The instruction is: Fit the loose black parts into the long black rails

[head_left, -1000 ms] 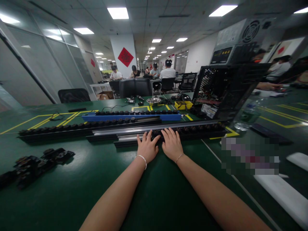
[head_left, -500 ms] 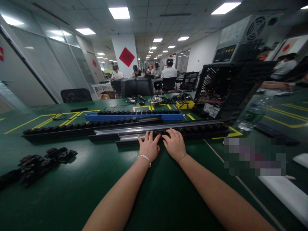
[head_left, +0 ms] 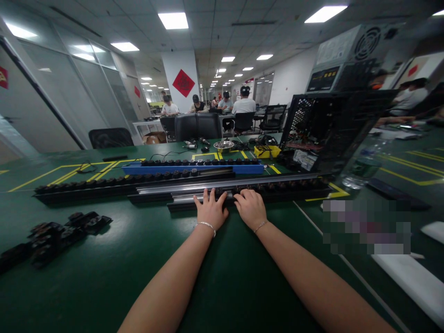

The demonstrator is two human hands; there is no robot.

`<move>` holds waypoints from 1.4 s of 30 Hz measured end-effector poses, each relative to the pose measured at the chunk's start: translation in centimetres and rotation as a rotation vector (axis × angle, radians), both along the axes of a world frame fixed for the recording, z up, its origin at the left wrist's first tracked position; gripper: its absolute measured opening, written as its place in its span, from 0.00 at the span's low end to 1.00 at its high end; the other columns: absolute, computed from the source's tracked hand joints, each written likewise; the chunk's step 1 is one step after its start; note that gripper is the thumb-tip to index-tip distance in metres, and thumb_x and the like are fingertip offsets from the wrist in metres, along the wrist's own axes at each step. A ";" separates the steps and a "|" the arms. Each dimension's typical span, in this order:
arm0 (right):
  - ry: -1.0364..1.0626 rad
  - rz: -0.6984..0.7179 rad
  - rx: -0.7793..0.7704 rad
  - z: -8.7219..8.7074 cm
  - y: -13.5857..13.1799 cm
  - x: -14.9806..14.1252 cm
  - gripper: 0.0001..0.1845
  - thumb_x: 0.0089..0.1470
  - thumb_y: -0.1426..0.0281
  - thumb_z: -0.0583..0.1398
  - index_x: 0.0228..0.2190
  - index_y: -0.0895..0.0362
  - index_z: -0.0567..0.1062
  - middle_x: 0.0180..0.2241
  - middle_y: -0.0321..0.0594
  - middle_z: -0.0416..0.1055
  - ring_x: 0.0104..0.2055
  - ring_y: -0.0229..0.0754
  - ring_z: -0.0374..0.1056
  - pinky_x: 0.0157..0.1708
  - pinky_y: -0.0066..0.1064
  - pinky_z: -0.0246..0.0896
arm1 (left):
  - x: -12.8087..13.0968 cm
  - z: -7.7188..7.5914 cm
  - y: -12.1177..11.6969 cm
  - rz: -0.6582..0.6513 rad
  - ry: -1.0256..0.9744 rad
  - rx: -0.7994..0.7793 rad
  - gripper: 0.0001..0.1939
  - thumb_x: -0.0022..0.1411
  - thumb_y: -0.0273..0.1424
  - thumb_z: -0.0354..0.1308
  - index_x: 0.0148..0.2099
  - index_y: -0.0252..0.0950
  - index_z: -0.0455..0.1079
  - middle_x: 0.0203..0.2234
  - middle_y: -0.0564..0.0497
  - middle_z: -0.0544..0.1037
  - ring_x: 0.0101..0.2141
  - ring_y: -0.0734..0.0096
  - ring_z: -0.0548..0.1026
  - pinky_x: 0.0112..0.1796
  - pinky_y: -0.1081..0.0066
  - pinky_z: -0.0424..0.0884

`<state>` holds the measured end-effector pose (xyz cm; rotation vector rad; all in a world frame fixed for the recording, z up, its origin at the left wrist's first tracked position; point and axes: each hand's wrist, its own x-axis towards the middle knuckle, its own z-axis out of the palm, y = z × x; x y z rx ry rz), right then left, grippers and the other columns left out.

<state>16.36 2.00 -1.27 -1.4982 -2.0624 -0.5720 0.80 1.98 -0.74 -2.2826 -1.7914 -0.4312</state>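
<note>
My left hand (head_left: 210, 210) and my right hand (head_left: 250, 208) rest side by side on the green table, fingers reaching onto a long black rail (head_left: 291, 188) that carries a row of small black parts. The left hand's fingers are spread on the rail. The right hand's fingers curl down onto the parts; whether they grip one is hidden. A silver rail (head_left: 180, 189) lies just behind, and a blue rail (head_left: 194, 168) with more black parts lies farther back. Both wrists wear thin bracelets.
A heap of loose black parts (head_left: 52, 236) lies at the left. An open black computer case (head_left: 329, 129) stands at the right behind the rails, with a water bottle (head_left: 360, 166) beside it. A steel bowl (head_left: 224, 145) and yellow tray (head_left: 265, 151) sit farther back. People sit at distant tables.
Both hands stayed on the black rail; the left hand slid slightly to the left and its fingers spread a little. The view shifted slightly.
</note>
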 end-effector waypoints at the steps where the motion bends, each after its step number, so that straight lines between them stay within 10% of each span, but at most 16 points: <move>1: -0.002 0.000 -0.006 0.0 0.0 0.0 0.08 0.54 0.70 0.58 0.36 0.54 0.75 0.37 0.43 0.69 0.40 0.44 0.58 0.40 0.36 0.50 | -0.1 0.0 0.0 0.003 0.002 0.006 0.29 0.56 0.43 0.52 0.61 0.54 0.56 0.61 0.43 0.58 0.62 0.44 0.50 0.53 0.32 0.42; 29: 0.051 0.004 -0.063 -0.2 0.3 0.3 0.07 0.54 0.70 0.59 0.36 0.52 0.76 0.37 0.41 0.69 0.39 0.42 0.58 0.36 0.33 0.50 | -8.5 0.6 -0.4 0.217 0.071 -0.069 0.29 0.59 0.49 0.45 0.62 0.51 0.56 0.61 0.42 0.59 0.61 0.45 0.53 0.53 0.38 0.51; 42: 0.045 0.007 -0.065 -0.1 0.2 0.3 0.08 0.54 0.70 0.58 0.36 0.53 0.76 0.37 0.42 0.68 0.38 0.42 0.58 0.36 0.33 0.50 | -11.9 0.5 -0.2 0.210 -0.020 -0.047 0.29 0.59 0.45 0.49 0.61 0.42 0.59 0.59 0.43 0.63 0.60 0.54 0.58 0.57 0.58 0.56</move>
